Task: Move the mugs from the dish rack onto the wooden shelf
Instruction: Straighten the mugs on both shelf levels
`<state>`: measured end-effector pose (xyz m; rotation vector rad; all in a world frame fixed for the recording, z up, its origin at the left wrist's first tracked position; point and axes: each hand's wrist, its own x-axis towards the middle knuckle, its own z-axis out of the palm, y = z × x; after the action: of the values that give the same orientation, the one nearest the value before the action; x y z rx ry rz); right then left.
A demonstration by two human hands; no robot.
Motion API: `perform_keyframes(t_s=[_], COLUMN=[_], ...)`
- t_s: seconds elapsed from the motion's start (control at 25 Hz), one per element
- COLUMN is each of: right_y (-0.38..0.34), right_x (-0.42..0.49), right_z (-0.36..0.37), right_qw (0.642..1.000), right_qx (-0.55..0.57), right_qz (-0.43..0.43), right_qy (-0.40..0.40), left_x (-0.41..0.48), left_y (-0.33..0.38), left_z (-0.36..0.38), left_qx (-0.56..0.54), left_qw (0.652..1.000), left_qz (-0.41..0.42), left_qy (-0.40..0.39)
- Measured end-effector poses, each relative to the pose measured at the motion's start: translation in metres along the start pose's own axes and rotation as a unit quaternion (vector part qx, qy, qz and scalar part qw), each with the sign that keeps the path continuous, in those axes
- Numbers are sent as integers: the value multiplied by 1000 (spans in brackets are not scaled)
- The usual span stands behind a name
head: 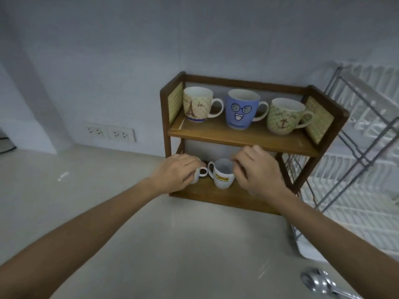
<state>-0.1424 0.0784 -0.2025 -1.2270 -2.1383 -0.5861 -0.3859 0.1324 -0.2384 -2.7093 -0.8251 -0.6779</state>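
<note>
The wooden shelf (235, 134) stands on the counter against the wall. Its upper board carries three upright mugs: a cream Eiffel-tower mug (197, 104), a blue cartoon-face mug (241, 108) and a cream dotted mug (282, 116). On the lower board my left hand (177, 172) is wrapped around a small white mug (199, 172), of which only the handle and an edge show. Beside it stands a white mug with a yellow label (223, 175); my right hand (257, 171) grips its right side at the rim. The dish rack (354, 152) stands to the right, with no mugs visible in it.
A double wall socket (110, 132) sits low on the wall to the left. A shiny metal spoon-like utensil (319, 282) lies on the light counter at the bottom right. A dark cable shows at the far left edge.
</note>
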Motion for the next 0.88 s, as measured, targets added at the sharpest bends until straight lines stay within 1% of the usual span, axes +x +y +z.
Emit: perform_keyframes(t_s=[0.04,0.08,0.16,0.24,0.28,0.32,0.44,0.52,0.6,0.76,0.88], right_y=[-5,-8,-2,12,20,27,42,51,55,60,58], right_x=[-7,-11,-7,6,14,21,28,24,18,18,20], right_z=[11,27,57,87,100,113,143,158,167,166,163], right_qw=[998,992,966,918,892,874,848,838,837,857,855], right_qx=[4,16,39,47,55,64,72,56,37,2,-31], right_qz=[-13,3,94,191,226,246,253,246,232,213,232], right_qy=[-56,-125,-240,-343,-387,-413,-459,-484,-495,-470,-462], left_x=[-4,-7,-2,11,20,29,49,61,68,79,85], left_y=[0,-2,-8,-15,-20,-26,-41,-49,-52,-51,-45], left_z=[9,21,43,60,67,74,88,98,101,95,91], left_qx=[-6,-18,-44,-76,-98,-116,-119,-106,-63,28,49], left_qw=[999,996,976,940,924,913,898,881,869,878,869], left_qz=[-19,-66,-181,-275,-301,-316,-315,-294,-268,-235,-257], left_qy=[-31,-59,-116,-187,-216,-230,-284,-356,-410,-416,-420])
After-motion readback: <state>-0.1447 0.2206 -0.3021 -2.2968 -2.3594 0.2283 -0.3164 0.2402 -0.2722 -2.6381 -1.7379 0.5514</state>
